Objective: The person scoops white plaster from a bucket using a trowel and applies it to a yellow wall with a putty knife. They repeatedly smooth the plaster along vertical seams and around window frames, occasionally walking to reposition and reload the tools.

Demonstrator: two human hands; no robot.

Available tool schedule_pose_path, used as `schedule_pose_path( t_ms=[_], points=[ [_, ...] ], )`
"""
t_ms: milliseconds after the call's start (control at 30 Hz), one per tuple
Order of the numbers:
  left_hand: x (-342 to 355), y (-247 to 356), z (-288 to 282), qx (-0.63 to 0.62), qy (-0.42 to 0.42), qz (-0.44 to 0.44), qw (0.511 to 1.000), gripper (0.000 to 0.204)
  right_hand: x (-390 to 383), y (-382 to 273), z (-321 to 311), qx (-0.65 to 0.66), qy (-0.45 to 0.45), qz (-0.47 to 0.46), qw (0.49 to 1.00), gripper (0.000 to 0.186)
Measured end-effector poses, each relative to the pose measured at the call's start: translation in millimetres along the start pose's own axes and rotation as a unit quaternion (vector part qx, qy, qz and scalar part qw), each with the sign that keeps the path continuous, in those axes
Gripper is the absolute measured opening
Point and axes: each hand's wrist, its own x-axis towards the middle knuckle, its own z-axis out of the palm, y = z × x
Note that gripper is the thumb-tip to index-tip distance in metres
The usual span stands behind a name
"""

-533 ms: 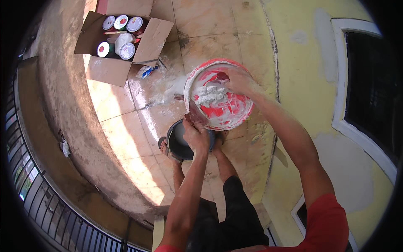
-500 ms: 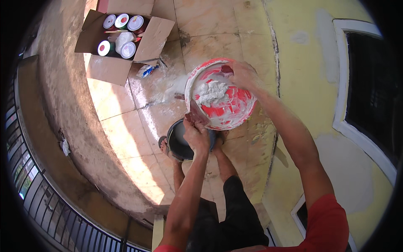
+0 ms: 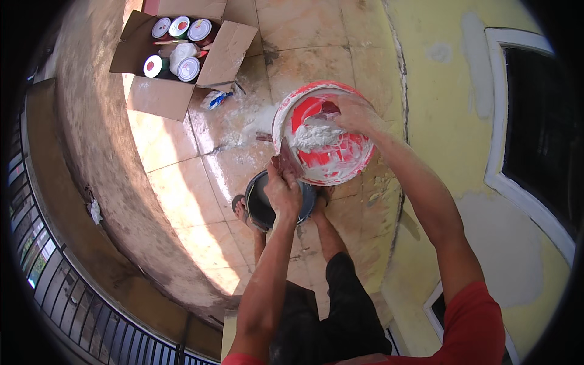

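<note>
A round red basin (image 3: 313,109), smeared with white paste, is in front of me. A heap of thick white putty (image 3: 317,136) lies in its middle. My right hand (image 3: 358,115) is closed on a dark red scraper (image 3: 329,110), its edge at the upper side of the heap. At the basin's near left rim, my left hand (image 3: 283,191) is closed on a flat reddish-brown scraper (image 3: 291,159); whether it also grips the rim I cannot tell. Below the left hand a black bucket (image 3: 260,207) stands between my feet.
An open cardboard box (image 3: 228,52) with several paint cans (image 3: 188,69) stands at the far left. A blue and white packet (image 3: 215,99) and spilled white powder (image 3: 246,128) lie on the tiles. A yellow wall (image 3: 438,109) with a window rises at right, a railing (image 3: 79,304) at left.
My right hand has drawn its scraper slightly down and left against the putty, baring more red at the basin's far side. The heap looks flatter and shifted. My left hand has hardly moved.
</note>
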Motion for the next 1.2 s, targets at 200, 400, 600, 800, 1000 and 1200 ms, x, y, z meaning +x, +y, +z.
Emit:
schedule_pose_path(
  t_ms=[200, 400, 600, 800, 1000, 1200],
  points=[
    [27, 6, 0, 0.000, -0.027, 0.092, 0.995, 0.034, -24, 107, 33, 0.214, 0.038, 0.191, 0.957, 0.054],
    [36, 7, 5, 0.021, -0.091, 0.049, 0.994, 0.031, -38, 30, 72, 0.288, 0.056, 0.234, 0.927, 0.062],
    [30, -11, 25, -0.052, -0.129, 0.030, 0.990, 0.030, -57, 20, 98, 0.238, 0.075, 0.206, 0.946, 0.060],
    [17, -13, 28, -0.363, -0.164, -0.054, 0.916, 0.034, -96, 15, 98, 0.375, 0.192, 0.187, 0.888, 0.043],
    [9, 13, 14, -0.433, -0.213, -0.140, 0.865, 0.039, -136, -29, 42, 0.286, 0.149, 0.104, 0.941, 0.046],
    [16, 22, 10, -0.567, -0.269, -0.142, 0.765, 0.041, -181, -61, 43, 0.019, 0.280, -0.149, 0.948, 0.051]
  ],
)
